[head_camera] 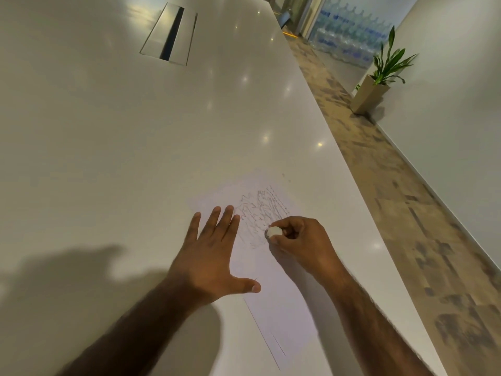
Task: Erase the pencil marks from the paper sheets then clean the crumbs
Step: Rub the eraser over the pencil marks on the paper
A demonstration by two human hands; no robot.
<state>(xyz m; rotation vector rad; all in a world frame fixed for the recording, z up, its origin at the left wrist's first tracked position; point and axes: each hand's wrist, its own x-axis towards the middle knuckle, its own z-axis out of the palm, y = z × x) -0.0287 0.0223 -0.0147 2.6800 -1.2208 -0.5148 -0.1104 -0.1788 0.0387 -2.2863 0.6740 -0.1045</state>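
Two bare hands work over a sheet of paper (273,308) on a glossy white table (108,137). The right hand's fingertips (288,234) and thumb are curled in and pinch a small white eraser (274,231), whose tip is pressed down on the near end of a tangle of grey pencil marks (261,211). Behind the pinch, the right hand (301,244) is bunched over the sheet, and its bare forearm runs back toward the table's near right corner.

The left hand's fingers (214,222) are straight and slightly spread, lying flat on the sheet's left part just beside the scribble, with the thumb stretched out wide to the side, its tip on the paper. The left hand (208,263) rests palm down across the sheet's left edge.

The paper lies close to the table's right edge; thin offset lines at its near corner suggest more than one sheet stacked, though this is hard to tell.

Toward the table's far end a rectangular hatch (170,33) is set into the surface. Beyond the right edge is a patterned floor (406,213), with a potted plant (379,77) by the wall and stacked water bottles (349,31) farther back.
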